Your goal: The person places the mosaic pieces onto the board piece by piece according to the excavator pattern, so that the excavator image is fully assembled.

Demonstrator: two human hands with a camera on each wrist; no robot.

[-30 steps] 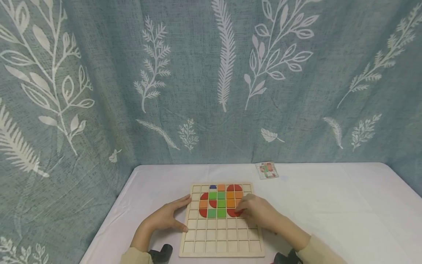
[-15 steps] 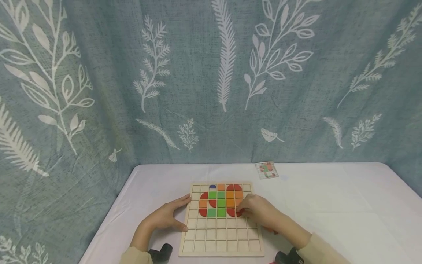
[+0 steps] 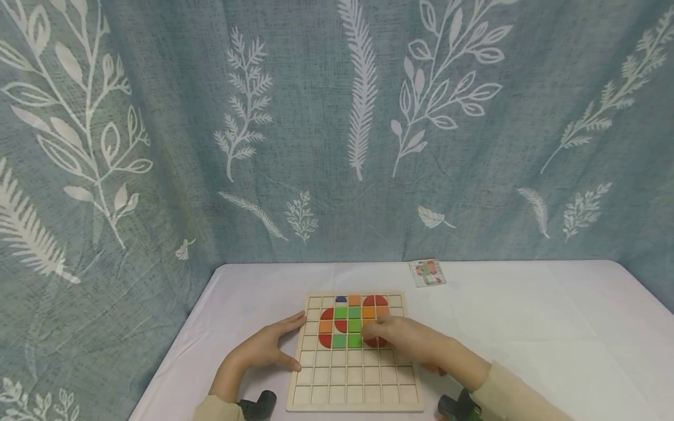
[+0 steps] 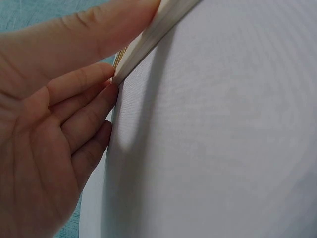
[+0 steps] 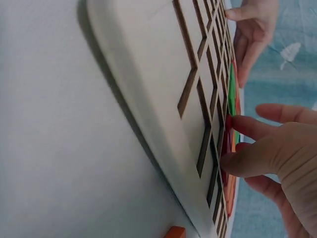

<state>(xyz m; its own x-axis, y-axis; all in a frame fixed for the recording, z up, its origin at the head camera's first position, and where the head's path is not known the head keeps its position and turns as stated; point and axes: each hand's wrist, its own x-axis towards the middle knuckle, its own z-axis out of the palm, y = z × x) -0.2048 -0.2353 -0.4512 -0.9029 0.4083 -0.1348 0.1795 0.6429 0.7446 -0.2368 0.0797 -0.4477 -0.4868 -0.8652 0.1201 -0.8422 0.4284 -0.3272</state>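
Right hand [image 3: 402, 338] over board [image 3: 337, 376], white table [image 3: 526, 339], curtain [image 3: 310, 134]

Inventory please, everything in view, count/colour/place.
curtain: 1, blue-green, white leaf prints, behind table
tablecloth: 1, white, under board
card: 1, multicoloured, beyond board
grid board: 1, pale wood, on tablecloth
red tiles: at least 6, on board
orange tiles: at least 4, on board
green tiles: at least 5, two shades, on board
blue tile: 1, board's far row
loose pieces: count unclear, orange visible, right of board
left hand: 1, board's left edge
right hand: 1, fingertips at red tiles
sleeves: 2, beige, forearms
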